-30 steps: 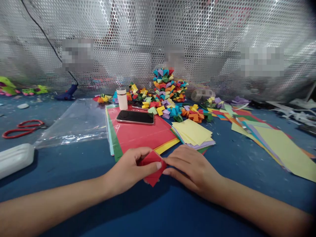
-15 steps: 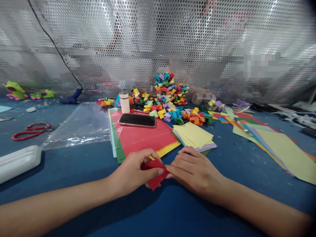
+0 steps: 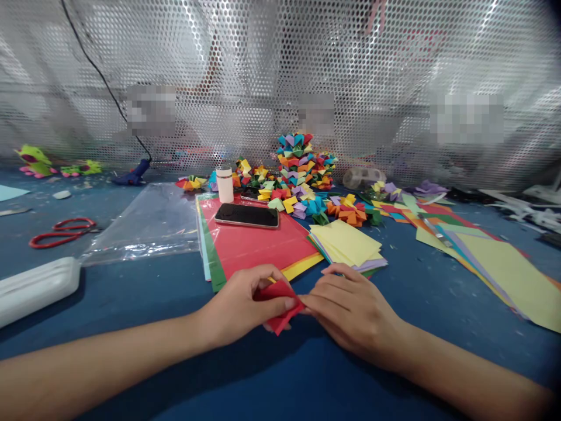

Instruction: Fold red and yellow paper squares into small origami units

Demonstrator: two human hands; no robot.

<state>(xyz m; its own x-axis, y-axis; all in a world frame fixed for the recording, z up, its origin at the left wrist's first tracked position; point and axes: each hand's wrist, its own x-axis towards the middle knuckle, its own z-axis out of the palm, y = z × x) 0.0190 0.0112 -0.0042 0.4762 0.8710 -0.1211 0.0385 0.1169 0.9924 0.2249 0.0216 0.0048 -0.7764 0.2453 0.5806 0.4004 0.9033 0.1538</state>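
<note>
Between my two hands is a small folded piece of red paper, held just above the blue table. My left hand is closed around it, with the thumb pressed flat on its face and the fingers behind. At the paper's right corner my right hand pinches with thumb and forefinger; the pinched tip is mostly hidden. Just beyond the hands lie large coloured sheets with a red one on top. A stack of small yellow paper squares is close past my right hand.
A phone and a white cylinder rest on the sheets. Folded paper models stand behind. Red-handled scissors, a white case and a blue glue gun lie left. Paper strips and a cutter are right.
The view has shifted slightly, so everything sits a little further right. Both hands keep their grip on the red paper, which is tilted slightly differently.
</note>
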